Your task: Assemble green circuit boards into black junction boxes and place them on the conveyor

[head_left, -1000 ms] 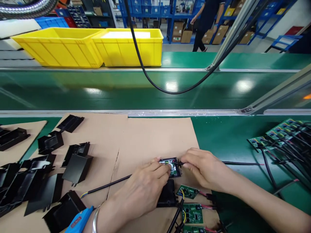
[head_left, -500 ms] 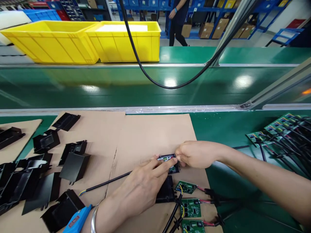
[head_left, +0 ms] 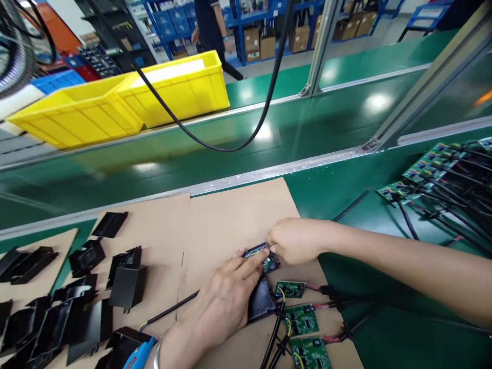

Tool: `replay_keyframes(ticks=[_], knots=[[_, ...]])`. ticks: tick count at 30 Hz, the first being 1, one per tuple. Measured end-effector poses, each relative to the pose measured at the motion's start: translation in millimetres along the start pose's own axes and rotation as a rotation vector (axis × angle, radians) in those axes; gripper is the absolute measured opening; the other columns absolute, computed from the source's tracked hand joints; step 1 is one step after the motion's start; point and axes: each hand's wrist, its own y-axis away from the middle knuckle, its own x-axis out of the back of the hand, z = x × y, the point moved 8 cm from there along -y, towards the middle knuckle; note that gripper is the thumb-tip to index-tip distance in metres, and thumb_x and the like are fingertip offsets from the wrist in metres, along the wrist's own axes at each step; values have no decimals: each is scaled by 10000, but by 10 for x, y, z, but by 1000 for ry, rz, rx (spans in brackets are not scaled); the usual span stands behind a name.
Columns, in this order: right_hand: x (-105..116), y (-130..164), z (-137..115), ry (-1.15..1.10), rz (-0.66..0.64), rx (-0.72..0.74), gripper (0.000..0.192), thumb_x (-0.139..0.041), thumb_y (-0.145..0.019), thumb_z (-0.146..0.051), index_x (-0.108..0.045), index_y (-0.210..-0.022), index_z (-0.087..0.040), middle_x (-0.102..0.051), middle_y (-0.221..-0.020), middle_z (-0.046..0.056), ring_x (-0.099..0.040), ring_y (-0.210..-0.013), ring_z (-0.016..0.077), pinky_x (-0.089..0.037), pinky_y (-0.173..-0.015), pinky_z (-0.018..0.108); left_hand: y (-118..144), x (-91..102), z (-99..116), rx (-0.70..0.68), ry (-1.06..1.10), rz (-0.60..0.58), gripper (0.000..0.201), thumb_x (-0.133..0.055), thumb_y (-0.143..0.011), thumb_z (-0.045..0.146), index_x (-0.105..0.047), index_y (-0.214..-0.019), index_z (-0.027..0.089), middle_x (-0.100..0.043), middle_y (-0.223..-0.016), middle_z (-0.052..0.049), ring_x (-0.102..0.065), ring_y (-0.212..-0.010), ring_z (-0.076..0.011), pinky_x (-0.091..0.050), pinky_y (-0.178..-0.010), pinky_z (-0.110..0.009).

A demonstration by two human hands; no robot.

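Note:
A small black plastic case (head_left: pixel 275 263) with a green circuit board (head_left: pixel 268 264) inside lies on the cardboard. My left hand (head_left: pixel 226 292) grips the case, its index finger pressed on the board near the right end. At that same end my right hand (head_left: pixel 290 240) is closed, thumb and fingers pinched together; what they pinch is hidden. A black cable (head_left: pixel 175 307) with bare yellow and blue wire ends runs out from under my left hand. Another dark case part (head_left: pixel 262 300) lies just below, partly covered by my left hand.
Several black plastic housings (head_left: pixel 128 287) lie on the cardboard (head_left: pixel 226 215) to the left, beside a blue tool (head_left: pixel 140 354). Wired circuit boards (head_left: pixel 302 319) sit at the lower right, with more boards (head_left: pixel 423 169) farther right. Yellow bins (head_left: pixel 180 92) and a walking person (head_left: pixel 211 31) are beyond.
The view has tilted and shifted. Both hands stay at the case, with the right hand still pinched at its right end. The person in the background has changed position.

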Motion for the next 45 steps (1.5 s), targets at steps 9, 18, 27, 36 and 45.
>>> replay_keyframes(ticks=[9, 18, 27, 36, 45], knots=[[-156, 249, -99, 198, 467, 270, 212, -468, -812, -28, -640, -894, -122, -652, -849, 77, -569, -790, 187, -416, -652, 302, 35, -13, 32, -9, -26, 21, 545, -379, -773, -10, -484, -1293, 114, -485, -1424, -91, -545, -1210, -234, -378, -1137, -448], [-244, 267, -246, 436, 434, 222, 138, -504, -823, -67, -628, -864, -113, -581, -788, 98, -517, -711, 221, -336, -492, 321, -22, -5, 75, 42, -29, -12, 570, -410, -731, 3, -501, -1285, 102, -454, -1456, -116, -512, -1248, -252, -378, -1132, -466], [-300, 372, -172, 405, 630, 329, 224, -401, -941, -126, -624, -958, -113, -600, -855, 90, -514, -777, 207, -426, -668, 340, -17, -78, 84, 46, -99, 3, 564, -383, -741, -10, -498, -1285, 83, -467, -1433, -105, -512, -1226, -237, -333, -1163, -431], [-287, 317, -219, 370, 543, 265, 150, -472, -901, -89, -619, -893, -121, -600, -842, 88, -514, -774, 215, -391, -636, 333, -100, -22, 91, 63, -69, -15, 453, -438, -754, 28, -577, -1180, 97, -538, -1371, -126, -559, -1156, -268, -408, -1095, -463], [-225, 442, 19, 80, 641, 132, 242, -451, -915, -121, -658, -1041, -126, -629, -933, 99, -525, -885, 218, -420, -796, 360, 211, 337, -133, 157, 122, 222, 370, -425, -900, 90, -531, -1244, 176, -565, -1320, -109, -533, -1200, -226, -459, -1030, -470]])
